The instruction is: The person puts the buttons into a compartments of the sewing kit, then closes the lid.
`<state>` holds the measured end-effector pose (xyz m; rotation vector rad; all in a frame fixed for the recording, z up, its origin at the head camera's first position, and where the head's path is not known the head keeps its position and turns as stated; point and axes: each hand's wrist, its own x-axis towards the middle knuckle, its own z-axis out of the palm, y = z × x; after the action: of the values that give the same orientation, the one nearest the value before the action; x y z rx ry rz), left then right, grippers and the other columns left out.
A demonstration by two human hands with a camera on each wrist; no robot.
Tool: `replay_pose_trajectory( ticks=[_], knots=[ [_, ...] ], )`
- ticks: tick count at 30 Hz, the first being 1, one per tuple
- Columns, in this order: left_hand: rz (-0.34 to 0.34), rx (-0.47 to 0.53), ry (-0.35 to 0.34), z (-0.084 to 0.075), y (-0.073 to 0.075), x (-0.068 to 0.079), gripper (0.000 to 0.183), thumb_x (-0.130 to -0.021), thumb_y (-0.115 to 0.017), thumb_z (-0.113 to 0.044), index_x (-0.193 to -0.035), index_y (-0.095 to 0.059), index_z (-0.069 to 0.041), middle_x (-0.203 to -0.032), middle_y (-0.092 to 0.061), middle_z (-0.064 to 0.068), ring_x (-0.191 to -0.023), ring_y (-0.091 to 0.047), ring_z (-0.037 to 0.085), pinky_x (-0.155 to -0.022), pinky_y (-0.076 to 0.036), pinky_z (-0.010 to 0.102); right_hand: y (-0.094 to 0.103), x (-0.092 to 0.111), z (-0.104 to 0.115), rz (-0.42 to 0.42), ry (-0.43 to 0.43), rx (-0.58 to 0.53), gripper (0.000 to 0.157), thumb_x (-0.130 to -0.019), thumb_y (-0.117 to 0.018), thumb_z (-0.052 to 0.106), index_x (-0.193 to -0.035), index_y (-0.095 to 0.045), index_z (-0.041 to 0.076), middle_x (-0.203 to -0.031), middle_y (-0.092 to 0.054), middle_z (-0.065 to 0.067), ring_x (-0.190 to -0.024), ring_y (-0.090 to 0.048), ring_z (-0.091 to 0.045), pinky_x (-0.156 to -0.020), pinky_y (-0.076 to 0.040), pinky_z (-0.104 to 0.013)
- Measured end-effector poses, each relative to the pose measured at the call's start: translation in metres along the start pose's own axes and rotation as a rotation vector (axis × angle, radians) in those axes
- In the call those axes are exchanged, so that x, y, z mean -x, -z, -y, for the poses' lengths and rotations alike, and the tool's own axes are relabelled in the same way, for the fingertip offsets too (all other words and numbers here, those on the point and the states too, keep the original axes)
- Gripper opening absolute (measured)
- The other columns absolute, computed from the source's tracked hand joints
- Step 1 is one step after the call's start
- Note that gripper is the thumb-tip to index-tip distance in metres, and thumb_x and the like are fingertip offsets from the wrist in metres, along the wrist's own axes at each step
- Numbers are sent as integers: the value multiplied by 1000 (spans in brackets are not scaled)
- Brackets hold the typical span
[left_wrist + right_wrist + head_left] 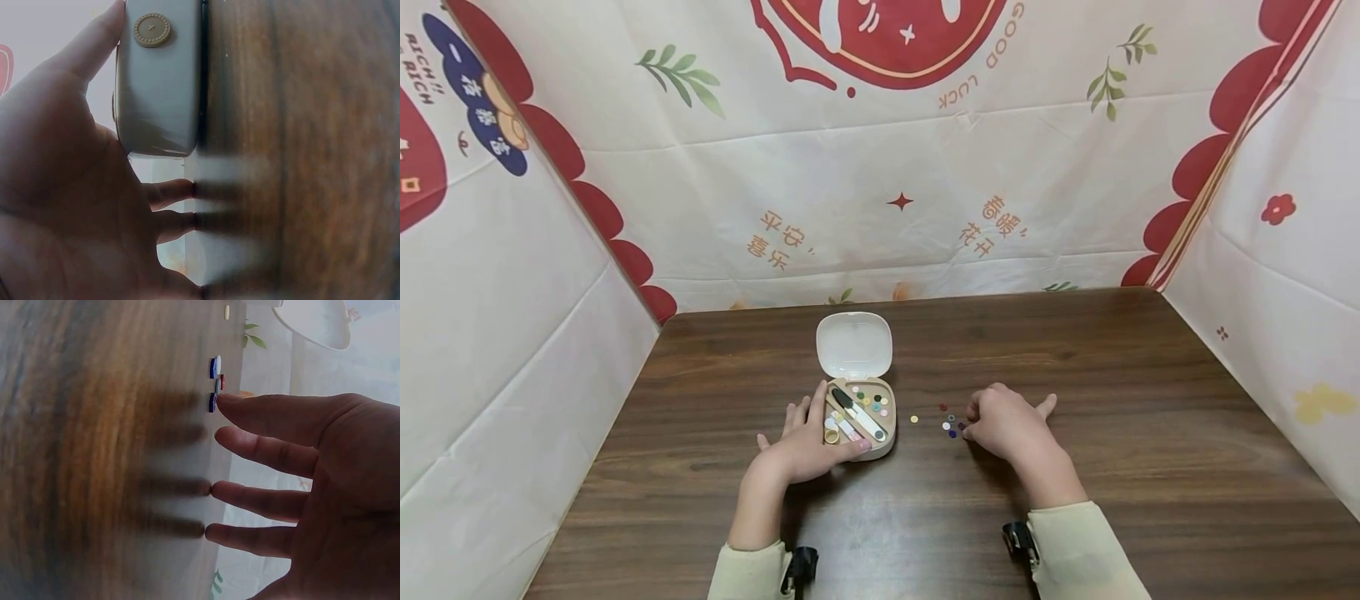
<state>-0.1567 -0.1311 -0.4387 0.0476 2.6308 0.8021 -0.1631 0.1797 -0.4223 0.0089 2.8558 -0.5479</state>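
Note:
A small beige sewing box (886, 446) stands with its white lid (853, 344) raised. Inside lie a long black-and-white tool (859, 414), several small coloured buttons (877, 398) and a round gold item (831, 436). My left hand (801, 446) rests against the box, index finger along its left side and thumb at the front corner. A raised button shape (152, 30) shows on the box's front in the left wrist view. My right hand (1011, 421) reaches down to the table, its thumb at a dark blue button (212, 402) and its other fingers spread.
Beside the right hand lie a red button (943, 407), a white button (946, 426), a blue button (952, 434) and a small grey ring-like button (951, 417). A yellow button (913, 419) lies nearer the box. Printed cloth (865, 167) hangs behind the brown wooden table (715, 375).

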Motion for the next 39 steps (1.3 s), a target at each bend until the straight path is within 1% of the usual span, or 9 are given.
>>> replay_pose_trajectory(
  ticks=[4,7,13,15,19,26,30,34,39],
  knots=[
    [-3,-1,2,0,0,0,124,-83,-72,-79,-173,0,-33,-179,-17,18,-167,-7,44,-114,-1,91,-2,-2,-1,-21,-9,26,12,-91,-82,23,-96,-73,16,-122,-63,-14,-127,-58,-45,-109,1,-95],
    [-2,2,3,0,0,1,124,-83,-72,-79,-173,0,-33,-179,-17,18,-167,-6,44,-114,-1,91,-5,-3,-1,-28,-10,35,13,-92,-80,23,-89,-70,16,-130,-61,-18,-134,-51,-50,-108,1,-95],
    [3,7,4,0,-1,1,124,-83,-72,-79,-173,0,-32,-179,-16,18,-168,-5,43,-115,0,91,-9,-3,2,-29,-10,28,25,-94,-80,25,-77,-63,17,-144,-57,-21,-144,-43,-53,-109,1,-95],
    [2,8,4,1,-1,0,124,-83,-72,-79,-173,-1,-32,-179,-16,18,-168,-5,43,-115,0,91,-10,-4,2,-28,-13,29,26,-93,-80,24,-76,-63,17,-141,-58,-19,-143,-44,-52,-109,2,-95],
    [-1,16,5,3,-3,-4,126,-82,-72,-80,-173,0,-33,-179,-16,17,-168,-4,42,-115,1,90,-10,-5,4,-24,-14,31,25,-93,-80,23,-76,-63,16,-145,-58,-20,-144,-43,-53,-109,3,-95],
    [-7,21,-1,4,-3,-4,132,-75,-69,-89,-172,2,-35,-179,-15,17,-168,-2,41,-115,4,90,-11,-6,7,-24,-9,34,24,-96,-75,21,-76,-64,16,-150,-56,-21,-145,-43,-53,-109,3,-95],
    [-15,23,-4,3,-1,-2,130,-77,-72,-86,-173,-1,-33,-179,-17,19,-168,-5,44,-114,2,91,-11,-6,8,-20,-4,34,23,-95,-74,18,-75,-64,16,-151,-56,-20,-145,-42,-53,-109,3,-95],
    [-5,19,2,1,0,0,127,-80,-72,-82,-173,0,-33,-179,-17,19,-168,-4,42,-116,1,90,-10,-6,8,-12,-6,45,19,-93,-71,12,-75,-65,16,-151,-56,-21,-145,-42,-53,-108,2,-95],
    [-17,20,-3,6,-5,-6,132,-75,-71,-88,-172,0,-35,-179,-16,19,-168,-5,43,-114,2,91,-9,-7,11,-4,-10,63,17,-94,-71,15,-78,-66,15,-149,-57,-22,-143,-43,-54,-108,2,-95]
  ],
)
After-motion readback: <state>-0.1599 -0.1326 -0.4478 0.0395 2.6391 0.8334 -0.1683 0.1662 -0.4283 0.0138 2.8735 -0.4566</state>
